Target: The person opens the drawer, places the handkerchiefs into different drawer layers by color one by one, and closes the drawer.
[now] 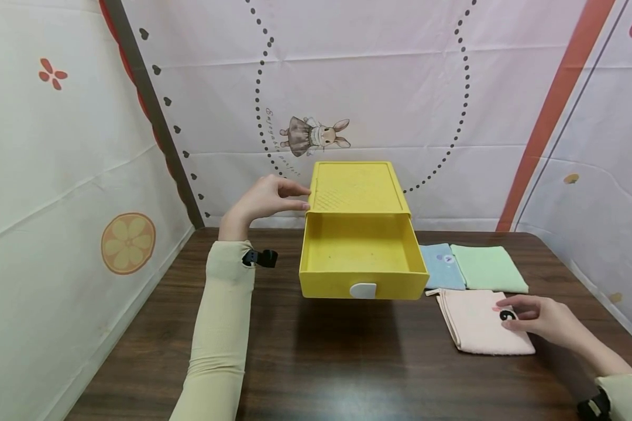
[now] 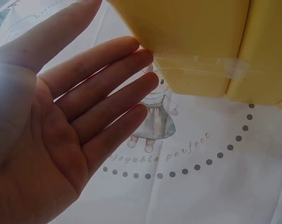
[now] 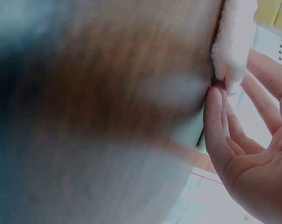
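A yellow box (image 1: 359, 187) stands at the middle of the table with its drawer (image 1: 366, 285) pulled out. The drawer's front carries a white tab (image 1: 363, 290). Beside the box's left side is my left hand (image 1: 267, 199), its fingertips at the upper side wall; the left wrist view shows those fingers nearly straight. On the right lies a folded pink towel (image 1: 479, 327) with a black-and-white round patch. My right hand (image 1: 545, 320) is at this towel's right part, fingers loosely bent. In the right wrist view, a fingertip meets the towel's edge near the tabletop.
Behind the pink towel lie a folded blue towel (image 1: 442, 270) and a folded green towel (image 1: 488, 269), side by side. The dark wooden table (image 1: 274, 362) is bordered by printed white cloth (image 1: 216, 88) at the back and both sides.
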The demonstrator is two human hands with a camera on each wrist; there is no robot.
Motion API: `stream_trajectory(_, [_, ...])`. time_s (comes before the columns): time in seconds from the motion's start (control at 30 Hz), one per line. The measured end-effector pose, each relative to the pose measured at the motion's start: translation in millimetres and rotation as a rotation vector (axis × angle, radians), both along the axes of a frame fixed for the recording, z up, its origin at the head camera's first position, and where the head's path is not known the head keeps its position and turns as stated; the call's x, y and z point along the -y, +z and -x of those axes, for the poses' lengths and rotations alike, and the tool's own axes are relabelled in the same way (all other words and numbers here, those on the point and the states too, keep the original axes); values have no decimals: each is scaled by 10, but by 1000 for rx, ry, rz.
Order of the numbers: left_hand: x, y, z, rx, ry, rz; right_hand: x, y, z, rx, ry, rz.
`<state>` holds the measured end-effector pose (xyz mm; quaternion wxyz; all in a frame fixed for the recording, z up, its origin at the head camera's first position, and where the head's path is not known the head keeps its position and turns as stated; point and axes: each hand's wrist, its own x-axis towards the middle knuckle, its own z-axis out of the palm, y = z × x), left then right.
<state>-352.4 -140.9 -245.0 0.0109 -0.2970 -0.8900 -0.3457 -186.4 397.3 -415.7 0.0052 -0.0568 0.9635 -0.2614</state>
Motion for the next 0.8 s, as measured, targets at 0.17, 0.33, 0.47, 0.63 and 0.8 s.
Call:
stream_trajectory(0.17, [1, 2, 13, 0, 6, 7, -18, -8, 26, 9, 37, 38])
stream_trajectory(0.33, [-1, 10, 7, 1, 9, 10, -28, -5, 49, 19, 62, 54])
stream_trajectory(0.47, [-2, 11, -1, 1, 14, 11, -28, -1, 63, 18, 72, 50])
stream_trajectory(0.63, [-4, 21, -7, 6, 16, 17, -30, -4, 73, 43, 83, 78])
stream_trajectory(0.8, [-9, 34, -12, 11, 13, 26, -42, -4, 80, 67, 105, 133])
